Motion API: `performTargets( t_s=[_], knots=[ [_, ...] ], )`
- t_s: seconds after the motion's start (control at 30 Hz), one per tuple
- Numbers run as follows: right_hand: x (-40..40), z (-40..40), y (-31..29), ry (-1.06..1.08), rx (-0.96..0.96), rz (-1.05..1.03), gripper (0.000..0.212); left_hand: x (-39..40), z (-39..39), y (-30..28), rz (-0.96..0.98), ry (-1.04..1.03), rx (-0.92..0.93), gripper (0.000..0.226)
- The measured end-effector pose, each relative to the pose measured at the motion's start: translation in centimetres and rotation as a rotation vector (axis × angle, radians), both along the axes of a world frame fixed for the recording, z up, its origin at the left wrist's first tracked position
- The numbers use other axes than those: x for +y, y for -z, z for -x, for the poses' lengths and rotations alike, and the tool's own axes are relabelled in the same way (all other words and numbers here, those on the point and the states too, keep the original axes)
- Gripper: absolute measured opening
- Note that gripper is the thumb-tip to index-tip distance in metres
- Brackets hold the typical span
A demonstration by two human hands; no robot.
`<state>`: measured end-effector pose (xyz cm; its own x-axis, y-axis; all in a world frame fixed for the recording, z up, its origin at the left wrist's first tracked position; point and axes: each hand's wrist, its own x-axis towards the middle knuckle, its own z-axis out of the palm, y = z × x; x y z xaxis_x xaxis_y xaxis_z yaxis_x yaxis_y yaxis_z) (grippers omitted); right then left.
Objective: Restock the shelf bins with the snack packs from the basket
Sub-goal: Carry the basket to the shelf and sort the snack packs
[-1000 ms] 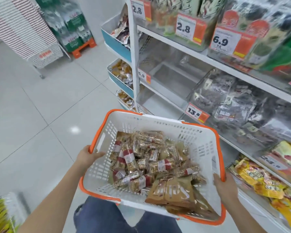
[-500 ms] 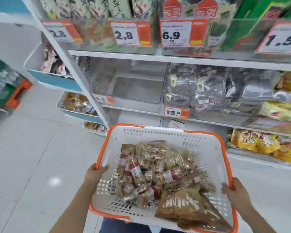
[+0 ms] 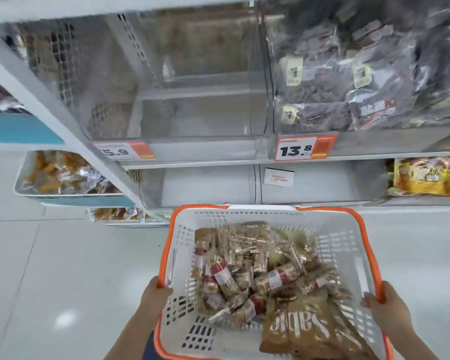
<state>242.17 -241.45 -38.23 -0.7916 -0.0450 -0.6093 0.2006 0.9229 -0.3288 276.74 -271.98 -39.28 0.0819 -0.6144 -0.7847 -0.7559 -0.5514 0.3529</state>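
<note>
Approach step: you held the basket point(image 3: 276, 216) by its orange rim, left hand point(image 3: 155, 294) and right hand point(image 3: 385, 307) each curled round a side. Snack packs point(image 3: 244, 276) lay between them, none shelved. Next, probably: free one hand, fill the clear bin point(image 3: 182, 113) ahead.

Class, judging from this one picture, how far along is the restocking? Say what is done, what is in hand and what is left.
Done: nothing visibly; the clear bin above the 5.9 tag looks empty. In hand: the left hand and right hand grip the basket by its rim in front of the shelf. Left: all the snack packs still lie in the basket, so filling has not begun.
</note>
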Motion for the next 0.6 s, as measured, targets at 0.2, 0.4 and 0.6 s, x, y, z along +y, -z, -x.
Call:
performTargets(
  t_s=[0.2, 0.4, 0.6],
  knots=[
    [0.1, -1.2, 9.1, 0.035, 0.051, -0.002, 0.019, 0.7, -0.2, 9.1, 0.022, 0.021, -0.087, 0.022],
    [-0.7, -0.3, 18.0, 0.067, 0.058, 0.003, 0.006, 0.8, 0.3, 17.8, 0.043, 0.036, -0.107, 0.012],
    [-1.5, 0.7, 26.8, 0.078, 0.087, 0.039, 0.005, 1.6, 1.5, 26.4, 0.119, 0.060, -0.075, 0.014]
  ],
)
